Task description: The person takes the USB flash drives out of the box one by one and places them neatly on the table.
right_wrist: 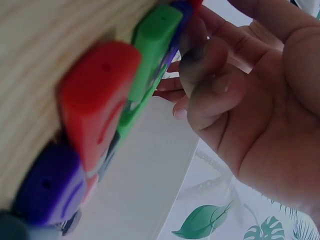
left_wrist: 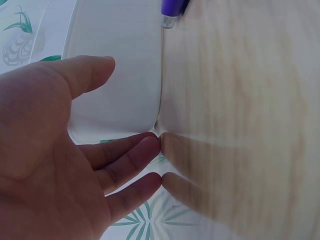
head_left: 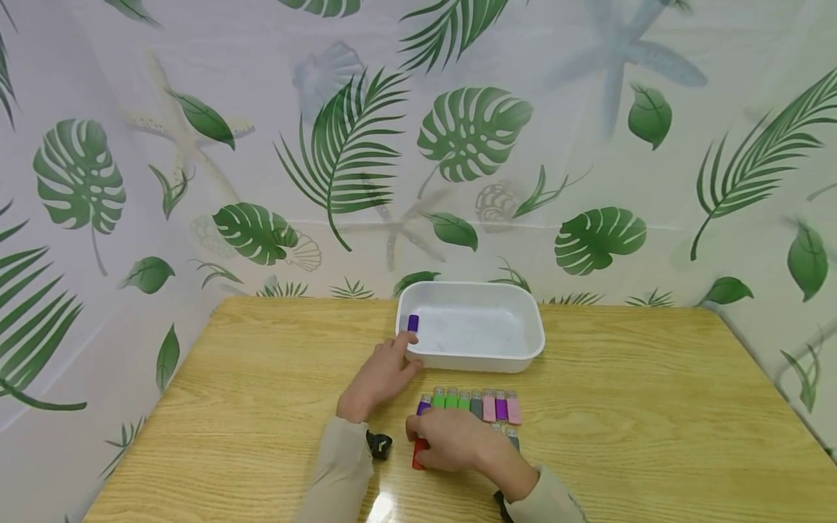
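Note:
At the left front corner of a white plastic bin (head_left: 471, 362), my left hand (head_left: 382, 374) reaches one finger over the rim. In the left wrist view the left hand (left_wrist: 65, 135) has its thumb in front of the white wall and its other fingers loosely extended. A purple USB stick (head_left: 413, 323) stands in the bin just past that fingertip. My right hand (head_left: 461, 439) pinches a red USB stick (head_left: 418, 454) at the left end of the front row, partly covered by the fingers. In the right wrist view the right hand (right_wrist: 255, 95) has curled fingers beside the sticks.
A back row holds a purple stick (head_left: 425, 402), several green sticks (head_left: 452, 397), a grey one (head_left: 476, 407), pink ones (head_left: 513, 409) and another purple (head_left: 501, 408). The right hand hides part of the front row. A leaf-print cloth (head_left: 458, 218) stands behind the wooden table (head_left: 654, 407).

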The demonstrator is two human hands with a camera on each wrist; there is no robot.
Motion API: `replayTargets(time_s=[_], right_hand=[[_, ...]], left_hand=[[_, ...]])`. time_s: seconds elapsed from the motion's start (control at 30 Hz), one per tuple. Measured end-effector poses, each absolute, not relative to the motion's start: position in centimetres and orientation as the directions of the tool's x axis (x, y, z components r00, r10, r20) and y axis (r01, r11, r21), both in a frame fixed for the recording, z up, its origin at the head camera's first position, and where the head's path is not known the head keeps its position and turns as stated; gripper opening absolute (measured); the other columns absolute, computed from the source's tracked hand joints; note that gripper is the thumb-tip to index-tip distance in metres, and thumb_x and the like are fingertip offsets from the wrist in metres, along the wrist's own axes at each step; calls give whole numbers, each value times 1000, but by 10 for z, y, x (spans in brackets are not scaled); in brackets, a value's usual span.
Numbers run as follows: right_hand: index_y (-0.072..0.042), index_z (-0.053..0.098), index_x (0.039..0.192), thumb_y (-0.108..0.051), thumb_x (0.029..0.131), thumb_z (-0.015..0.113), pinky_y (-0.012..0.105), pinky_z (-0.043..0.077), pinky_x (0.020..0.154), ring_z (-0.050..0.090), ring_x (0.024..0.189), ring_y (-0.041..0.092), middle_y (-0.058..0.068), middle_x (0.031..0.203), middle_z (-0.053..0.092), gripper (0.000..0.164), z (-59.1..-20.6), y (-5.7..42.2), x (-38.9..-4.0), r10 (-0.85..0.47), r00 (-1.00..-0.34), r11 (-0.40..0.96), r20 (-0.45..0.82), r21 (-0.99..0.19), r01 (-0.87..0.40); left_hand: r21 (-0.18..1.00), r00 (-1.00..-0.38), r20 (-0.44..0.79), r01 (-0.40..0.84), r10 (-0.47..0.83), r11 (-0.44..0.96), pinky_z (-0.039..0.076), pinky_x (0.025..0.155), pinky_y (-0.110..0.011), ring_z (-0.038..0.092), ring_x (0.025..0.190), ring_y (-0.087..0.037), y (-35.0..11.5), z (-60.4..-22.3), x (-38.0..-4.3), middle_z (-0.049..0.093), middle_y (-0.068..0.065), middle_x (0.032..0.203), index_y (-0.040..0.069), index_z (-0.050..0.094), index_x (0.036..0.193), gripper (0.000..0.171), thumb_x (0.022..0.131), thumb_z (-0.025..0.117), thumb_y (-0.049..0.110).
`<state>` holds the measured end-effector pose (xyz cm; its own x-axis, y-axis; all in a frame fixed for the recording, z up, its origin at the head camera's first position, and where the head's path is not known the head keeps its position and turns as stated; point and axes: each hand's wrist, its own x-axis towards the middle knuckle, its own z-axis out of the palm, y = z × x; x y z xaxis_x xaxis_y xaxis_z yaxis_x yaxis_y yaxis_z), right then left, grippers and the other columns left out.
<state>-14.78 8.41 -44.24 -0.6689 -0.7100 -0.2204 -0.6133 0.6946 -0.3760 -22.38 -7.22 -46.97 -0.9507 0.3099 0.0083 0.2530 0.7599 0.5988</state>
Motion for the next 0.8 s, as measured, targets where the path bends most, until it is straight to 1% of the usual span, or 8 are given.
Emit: replayTargets(time_s=[0.17,0.27,0.33,0.4,0.53,0.63,0.8], right_hand=[[-15,64,99,-24,85,68,21,40,56,46,62,5,-11,70,51,18,-441,87,-148,-701,-676,702,-226,-386,-599],[-14,64,98,-23,85,68,21,40,56,46,62,5,-10,73,51,16,-441,89,-149,-707,-679,693,-198,-388,-608],[-15,63,97,-23,85,67,20,40,55,45,62,5,-9,77,50,15,-442,89,-150,-706,-687,690,-170,-385,-614],[-15,63,100,-23,85,67,20,40,54,45,61,5,-6,85,49,17,-442,89,-151,-707,-693,686,-141,-378,-622],[-16,62,111,-22,84,68,19,42,57,46,66,5,-1,103,48,28,-444,88,-153,-705,-700,685,-109,-357,-635],[-15,63,114,-21,82,70,19,43,61,46,69,6,1,107,49,33,-444,89,-153,-710,-696,685,-105,-334,-648],[-16,65,109,-21,80,71,21,45,63,47,70,7,2,107,52,30,-444,92,-153,-702,-703,696,-112,-317,-644]], left_hand=[[589,-952,13,255,307,766,44,85,-40,47,101,-24,-72,-471,-225,57,-9,114,17,42,130,39,96,53,32],[586,-951,15,258,307,768,44,84,-39,47,100,-24,-72,-471,-225,57,-8,110,17,42,130,39,96,53,32],[588,-951,13,257,309,767,44,84,-39,47,99,-24,-72,-471,-225,57,-7,108,17,42,130,38,96,53,32],[591,-950,12,258,312,765,44,84,-39,48,98,-23,-72,-471,-224,57,-6,107,16,42,130,38,96,53,31],[597,-949,10,259,315,760,45,83,-38,49,96,-21,-72,-471,-224,57,-6,108,16,42,131,39,97,52,31],[595,-949,12,260,315,760,45,83,-38,49,96,-21,-72,-470,-224,57,-6,107,16,42,131,39,97,51,31],[592,-950,12,259,313,764,45,83,-37,48,96,-22,-72,-471,-224,57,-6,107,16,42,131,38,97,51,31]])
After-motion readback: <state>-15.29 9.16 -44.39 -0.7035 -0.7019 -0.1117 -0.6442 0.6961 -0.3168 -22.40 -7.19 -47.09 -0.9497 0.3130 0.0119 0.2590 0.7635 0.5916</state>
